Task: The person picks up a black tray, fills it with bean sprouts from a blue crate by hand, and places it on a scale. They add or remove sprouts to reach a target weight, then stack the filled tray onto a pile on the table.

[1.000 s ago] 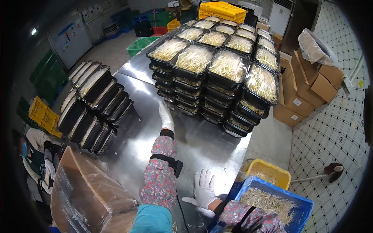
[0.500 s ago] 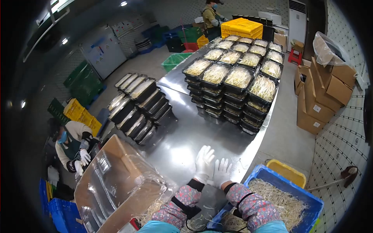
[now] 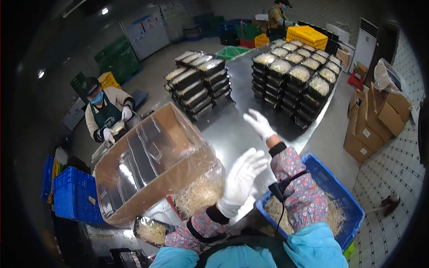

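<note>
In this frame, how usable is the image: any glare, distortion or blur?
Head view: strong fisheye with dark vignetted corners; ceiling-light glare on the shiny steel table and the plastic-lined cardboard box; the white-gloved left hand and right hand slightly soft; the stacked black sprout trays small but legible.

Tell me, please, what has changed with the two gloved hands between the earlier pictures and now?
The left hand and the right hand lifted off the steel table and are now raised above it, fingers spread, with neither hand holding anything. The stacked trays and the blue crate stayed put.
</note>
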The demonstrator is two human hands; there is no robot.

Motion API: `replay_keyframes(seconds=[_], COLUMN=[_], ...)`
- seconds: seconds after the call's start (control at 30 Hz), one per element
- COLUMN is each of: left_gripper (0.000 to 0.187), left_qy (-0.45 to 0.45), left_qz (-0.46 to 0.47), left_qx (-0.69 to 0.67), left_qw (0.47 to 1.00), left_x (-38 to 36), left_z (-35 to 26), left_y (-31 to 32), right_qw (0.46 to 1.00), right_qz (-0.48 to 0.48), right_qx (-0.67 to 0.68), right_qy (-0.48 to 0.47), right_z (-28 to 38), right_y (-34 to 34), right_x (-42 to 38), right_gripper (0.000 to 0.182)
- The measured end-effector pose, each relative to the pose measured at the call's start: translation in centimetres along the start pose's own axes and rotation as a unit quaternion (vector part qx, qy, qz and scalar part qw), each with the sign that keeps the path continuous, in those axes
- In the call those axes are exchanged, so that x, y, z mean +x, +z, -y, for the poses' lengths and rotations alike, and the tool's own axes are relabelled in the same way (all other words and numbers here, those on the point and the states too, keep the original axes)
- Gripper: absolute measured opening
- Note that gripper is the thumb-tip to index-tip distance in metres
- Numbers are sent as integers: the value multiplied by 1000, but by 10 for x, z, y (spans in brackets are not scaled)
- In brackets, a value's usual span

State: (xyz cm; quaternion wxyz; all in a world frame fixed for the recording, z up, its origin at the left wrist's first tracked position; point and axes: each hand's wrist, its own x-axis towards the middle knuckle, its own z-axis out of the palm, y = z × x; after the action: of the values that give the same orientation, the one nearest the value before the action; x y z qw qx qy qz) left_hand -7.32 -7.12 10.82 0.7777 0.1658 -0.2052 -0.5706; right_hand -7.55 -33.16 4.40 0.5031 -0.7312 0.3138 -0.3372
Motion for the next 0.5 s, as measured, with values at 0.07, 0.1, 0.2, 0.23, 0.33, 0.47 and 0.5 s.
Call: replay_keyframes(seconds=[0.07,0.1,0.2,0.23,0.33,0.47,0.5], left_gripper=[45,43,42,42,41,40,40], left_qy=[50,79,120,140,183,249,272], left_qz=[23,42,98,121,154,147,147], left_qx=[-30,-55,-111,-113,-108,-65,-47], left_qw=[998,994,982,976,965,955,950], left_x=[-29,-43,-84,-97,-136,-196,-213], left_z=[-33,-50,-95,-108,-144,-186,-197], left_y=[20,28,38,39,45,48,47], right_qw=[998,994,988,988,981,976,972], right_qz=[-9,-3,21,30,53,101,139], right_qx=[44,70,103,115,155,159,161], right_qy=[-44,-87,-111,-103,-100,-106,-99], right_z=[92,111,200,221,254,254,245], right_y=[8,14,24,29,47,83,94], right_x=[-25,-27,-75,-91,-128,-176,-188], right_gripper=[72,72,63,54,50,62,57])
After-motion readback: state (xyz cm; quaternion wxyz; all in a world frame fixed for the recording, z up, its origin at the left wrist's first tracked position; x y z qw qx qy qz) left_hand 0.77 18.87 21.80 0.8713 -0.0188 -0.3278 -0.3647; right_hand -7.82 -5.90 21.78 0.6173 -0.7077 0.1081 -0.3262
